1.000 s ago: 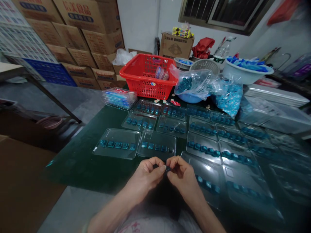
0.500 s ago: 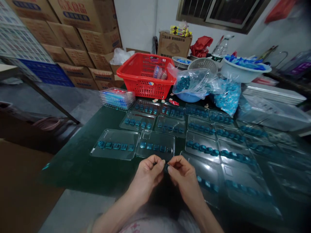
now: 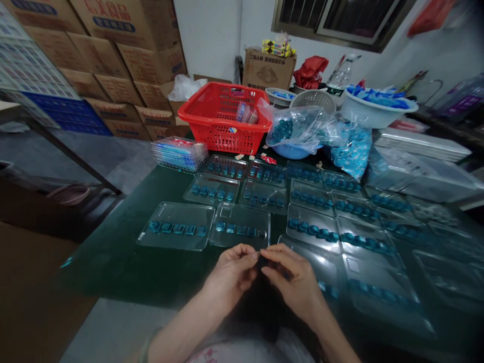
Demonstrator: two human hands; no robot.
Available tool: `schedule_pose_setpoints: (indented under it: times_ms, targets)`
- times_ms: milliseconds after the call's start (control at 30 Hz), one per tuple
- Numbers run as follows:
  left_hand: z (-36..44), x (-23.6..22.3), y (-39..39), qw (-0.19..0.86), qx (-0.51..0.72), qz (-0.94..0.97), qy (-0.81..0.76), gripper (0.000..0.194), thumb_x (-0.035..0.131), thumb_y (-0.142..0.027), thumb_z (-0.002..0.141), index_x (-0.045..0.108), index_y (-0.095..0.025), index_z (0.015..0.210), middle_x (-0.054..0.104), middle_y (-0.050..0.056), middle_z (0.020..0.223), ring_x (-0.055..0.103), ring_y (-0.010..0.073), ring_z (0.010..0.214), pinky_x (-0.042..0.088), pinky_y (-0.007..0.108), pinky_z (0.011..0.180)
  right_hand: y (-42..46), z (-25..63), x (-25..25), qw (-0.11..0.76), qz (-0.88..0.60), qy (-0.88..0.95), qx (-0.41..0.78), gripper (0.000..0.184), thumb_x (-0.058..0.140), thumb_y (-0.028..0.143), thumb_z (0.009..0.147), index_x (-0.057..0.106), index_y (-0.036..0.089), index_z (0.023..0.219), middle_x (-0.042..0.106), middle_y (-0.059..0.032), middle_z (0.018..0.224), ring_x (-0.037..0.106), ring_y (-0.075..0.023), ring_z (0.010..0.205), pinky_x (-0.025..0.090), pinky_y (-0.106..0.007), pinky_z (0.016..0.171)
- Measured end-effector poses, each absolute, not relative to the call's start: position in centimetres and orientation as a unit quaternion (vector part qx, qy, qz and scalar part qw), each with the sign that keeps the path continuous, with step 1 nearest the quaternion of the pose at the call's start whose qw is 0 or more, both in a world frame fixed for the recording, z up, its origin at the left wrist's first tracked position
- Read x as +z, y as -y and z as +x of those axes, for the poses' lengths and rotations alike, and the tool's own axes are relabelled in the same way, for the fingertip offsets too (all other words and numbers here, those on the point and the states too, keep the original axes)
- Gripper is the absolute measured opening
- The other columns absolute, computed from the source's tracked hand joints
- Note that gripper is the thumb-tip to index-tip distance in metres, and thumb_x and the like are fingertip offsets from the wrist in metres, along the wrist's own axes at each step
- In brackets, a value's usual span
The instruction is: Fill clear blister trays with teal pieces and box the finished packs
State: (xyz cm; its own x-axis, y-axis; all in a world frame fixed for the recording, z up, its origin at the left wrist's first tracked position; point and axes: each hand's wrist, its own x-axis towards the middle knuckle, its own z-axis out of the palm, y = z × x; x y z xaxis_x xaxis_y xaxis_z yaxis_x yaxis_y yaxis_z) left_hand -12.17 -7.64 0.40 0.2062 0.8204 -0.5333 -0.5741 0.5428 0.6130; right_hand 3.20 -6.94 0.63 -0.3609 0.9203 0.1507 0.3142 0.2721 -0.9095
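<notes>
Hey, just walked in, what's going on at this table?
A person's left hand and right hand are close together at the green table, left thumb and forefinger pinched, right ones apart; anything between them is too small to make out. Clear trays with rows of blue pieces lie ahead, and a red basket stands behind them.

Clear, shallow trays (image 3: 185,212) lie flat in rows, close together – most carry a single line of glossy teal blocks (image 3: 179,229). The nearest on the left has five, the leftmost looking bulkier than its mates. Its neighbour shows four more – and at that line's right end a darker square (image 3: 261,234), too dim from here to make out
</notes>
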Motion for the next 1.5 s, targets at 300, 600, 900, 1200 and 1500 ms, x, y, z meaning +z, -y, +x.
schedule_pose_setpoints:
  times_ms: [300,600,900,1200,1500]
  targets:
    - [-12.2,0.2,7.6,0.765,0.482,0.083,-0.418,0.029,0.074,-0.020,0.061,0.051,-0.016,0.078,0.046,-0.005,0.060,0.043,0.0037,0.045,0.018,0.014,0.037,6.4,2.7,0.3,0.385,-0.427,0.743,0.343,0.019,0.057,0.018,0.078,0.063,0.023,0.096,0.058,-0.0018,0.087,0.054,-0.0101,0.068,0.046,-0.024,0.061]
    - [-12.9,1.7,7.0,0.719,0.496,0.178,-0.454,0.027,0.068,-0.031,0.069,0.054,-0.015,0.086,0.060,0.004,0.080,0.043,0.0051,0.046,0.018,0.015,0.036,4.2,3.6,0.7,0.379,-0.490,0.726,0.301,0.011,0.056,0.024,0.079,0.063,0.020,0.087,0.058,-0.0017,0.078,0.052,-0.0114,0.064,0.044,-0.025,0.057]
    - [-17.3,2.9,7.0,0.617,0.582,0.209,-0.487,0.020,0.066,-0.028,0.074,0.056,-0.014,0.084,0.056,0.002,0.074,0.037,0.0032,0.047,0.026,0.011,0.037,1.9,2.2,-0.7,0.311,-0.505,0.765,0.251,0.010,0.054,0.021,0.080,0.062,0.019,0.086,0.056,-0.0021,0.079,0.053,-0.0127,0.065,0.044,-0.026,0.057]
    - [-19.4,2.5,6.4,0.587,0.607,0.133,-0.519,0.019,0.072,-0.018,0.066,0.060,-0.014,0.080,0.058,0.002,0.078,0.054,0.0074,0.068,0.048,0.012,0.063,1.6,1.3,-0.7,0.236,-0.546,0.789,0.150,0.009,0.052,0.020,0.082,0.060,0.018,0.084,0.057,-0.0038,0.083,0.055,-0.0150,0.068,0.043,-0.028,0.061]
    - [-20.3,1.7,6.1,0.564,0.608,0.129,-0.543,0.026,0.076,-0.019,0.061,0.061,-0.014,0.082,0.058,0.003,0.076,0.055,0.0090,0.067,0.050,0.014,0.061,1.4,1.6,-0.2,0.161,-0.539,0.810,0.165,0.018,0.045,0.014,0.084,0.061,0.019,0.080,0.057,-0.0011,0.081,0.056,-0.0123,0.072,0.041,-0.024,0.064]
